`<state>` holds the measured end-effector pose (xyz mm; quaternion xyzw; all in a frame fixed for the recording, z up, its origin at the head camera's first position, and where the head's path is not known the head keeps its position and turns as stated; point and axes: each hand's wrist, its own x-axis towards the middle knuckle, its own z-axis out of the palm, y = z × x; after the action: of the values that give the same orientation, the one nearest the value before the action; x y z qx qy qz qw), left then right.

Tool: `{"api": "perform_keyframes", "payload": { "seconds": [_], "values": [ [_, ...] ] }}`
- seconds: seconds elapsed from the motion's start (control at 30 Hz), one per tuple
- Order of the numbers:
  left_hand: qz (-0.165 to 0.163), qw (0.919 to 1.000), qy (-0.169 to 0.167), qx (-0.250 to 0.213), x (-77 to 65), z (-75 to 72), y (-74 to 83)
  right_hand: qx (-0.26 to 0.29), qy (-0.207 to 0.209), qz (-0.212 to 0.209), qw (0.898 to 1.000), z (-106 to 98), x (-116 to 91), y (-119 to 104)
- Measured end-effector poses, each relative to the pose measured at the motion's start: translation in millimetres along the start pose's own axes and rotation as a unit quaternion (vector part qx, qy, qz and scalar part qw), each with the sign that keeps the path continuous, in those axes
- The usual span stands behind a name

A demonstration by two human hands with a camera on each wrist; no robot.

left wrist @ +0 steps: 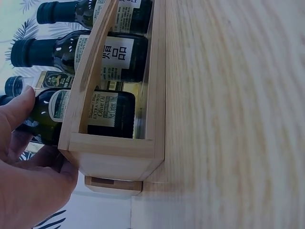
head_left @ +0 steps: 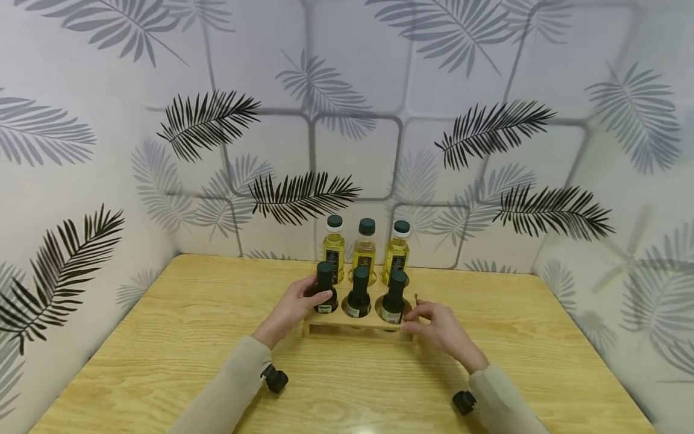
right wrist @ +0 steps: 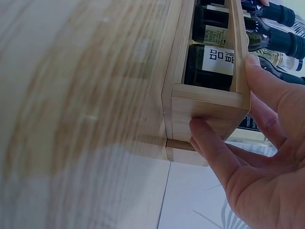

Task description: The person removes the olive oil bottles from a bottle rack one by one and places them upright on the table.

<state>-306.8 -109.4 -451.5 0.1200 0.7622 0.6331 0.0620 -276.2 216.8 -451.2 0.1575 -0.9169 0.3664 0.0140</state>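
A wooden bottle rack (head_left: 358,323) holds two rows of bottles. In its front row stand dark green olive oil bottles: one at the left (head_left: 325,283), one in the middle (head_left: 360,295) and one at the right (head_left: 396,295). Behind them are clear bottles of yellow oil (head_left: 397,248) with dark caps. My left hand (head_left: 293,305) holds the left dark bottle, thumb across its front and fingers around its far side. With my right hand (head_left: 436,327) I grip the rack's right end; in the right wrist view the thumb touches its upper edge and a finger presses the end panel (right wrist: 205,107).
The rack stands on a wood-grain table (head_left: 352,380), towards its back edge. A wall covering (head_left: 358,78) printed with leaves rises behind and on both sides. Small black cameras (head_left: 275,380) sit on both wrists.
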Motion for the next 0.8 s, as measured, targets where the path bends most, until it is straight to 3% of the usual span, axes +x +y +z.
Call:
{"api": "perform_keyframes", "payload": {
  "seconds": [0.33,0.57,0.8],
  "values": [
    [0.013,0.9993,0.011,-0.033,-0.9,2.7,3.2,-0.004,-0.002,0.006,1.0,-0.8,-1.8,2.8],
    [0.02,0.9996,0.017,-0.014,-3.7,-0.8,8.6,0.008,0.001,0.008,1.0,2.2,-2.7,0.2],
    [0.022,0.9995,0.012,-0.02,-2.6,-4.1,11.6,0.044,0.014,0.053,0.998,6.0,-3.6,-1.7]
  ]
}}
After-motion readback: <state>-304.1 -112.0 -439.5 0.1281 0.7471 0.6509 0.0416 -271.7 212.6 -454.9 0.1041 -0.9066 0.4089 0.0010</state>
